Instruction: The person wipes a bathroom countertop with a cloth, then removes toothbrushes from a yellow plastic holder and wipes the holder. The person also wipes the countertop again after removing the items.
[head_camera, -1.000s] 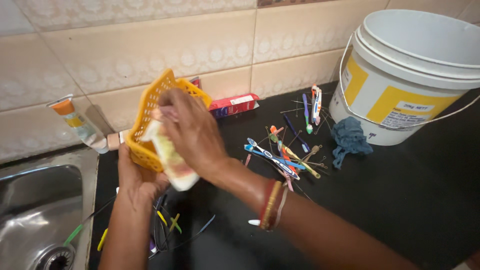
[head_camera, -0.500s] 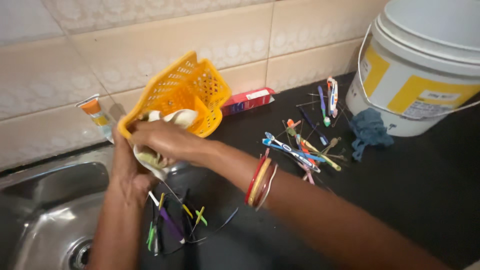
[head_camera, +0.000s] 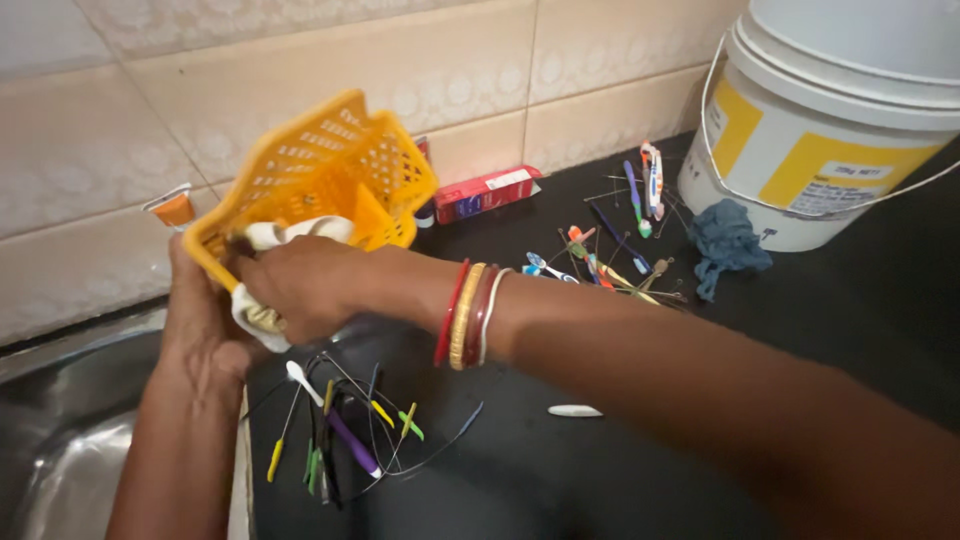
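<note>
I see the sink (head_camera: 70, 440) at far left. My left hand (head_camera: 200, 330) is clamped on the yellow basket (head_camera: 320, 180), tilting it above the sink edge to expose its inside. My right hand (head_camera: 300, 285) is closed on a white cloth (head_camera: 285, 232), pressed into the basket. Small picks (head_camera: 340, 430) lie below on the black table (head_camera: 600, 470); toothbrushes (head_camera: 620, 250) and a bucket (head_camera: 820, 130) sit at right.

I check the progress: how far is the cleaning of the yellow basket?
Done: the basket is emptied; brushes lie on the counter. In hand: left hand holds it tilted, right hand wipes with a cloth. Left: contents lie outside.
</note>
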